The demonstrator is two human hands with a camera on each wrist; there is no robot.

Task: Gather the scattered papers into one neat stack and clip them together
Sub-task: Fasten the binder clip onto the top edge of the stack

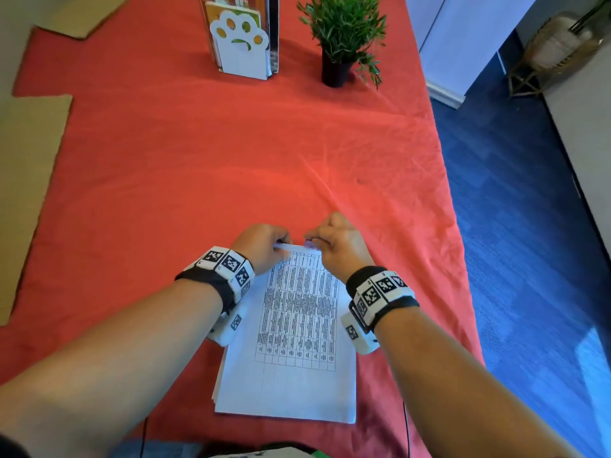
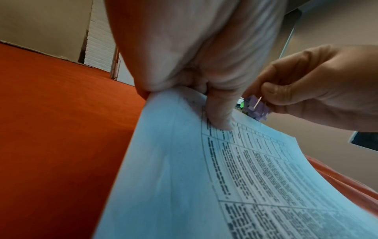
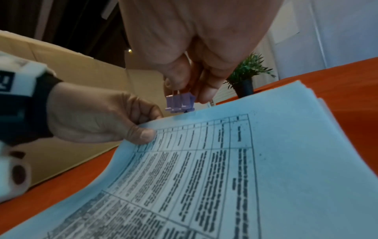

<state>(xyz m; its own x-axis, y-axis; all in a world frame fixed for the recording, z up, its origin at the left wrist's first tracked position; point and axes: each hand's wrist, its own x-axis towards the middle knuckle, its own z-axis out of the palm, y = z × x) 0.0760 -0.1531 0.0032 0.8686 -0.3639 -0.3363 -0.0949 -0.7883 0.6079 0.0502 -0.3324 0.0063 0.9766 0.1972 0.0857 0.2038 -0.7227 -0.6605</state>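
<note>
A stack of white papers (image 1: 297,342) printed with a table lies on the red tablecloth near me, its far edge lifted. My left hand (image 1: 264,246) pinches the stack's far left corner, thumb on top (image 2: 220,116) (image 3: 141,134). My right hand (image 1: 334,239) holds a small purple binder clip (image 3: 180,103) (image 2: 256,108) by its wire handles, just above the stack's far edge, near the middle. In the head view the clip (image 1: 310,243) barely shows between the hands. Whether its jaws touch the paper is unclear.
A white paw-shaped bookend with books (image 1: 241,38) and a small potted plant (image 1: 344,38) stand at the far side of the red tablecloth (image 1: 198,153). Cardboard sheets (image 1: 26,180) lie on the left. The table edge and blue floor (image 1: 515,206) are on the right.
</note>
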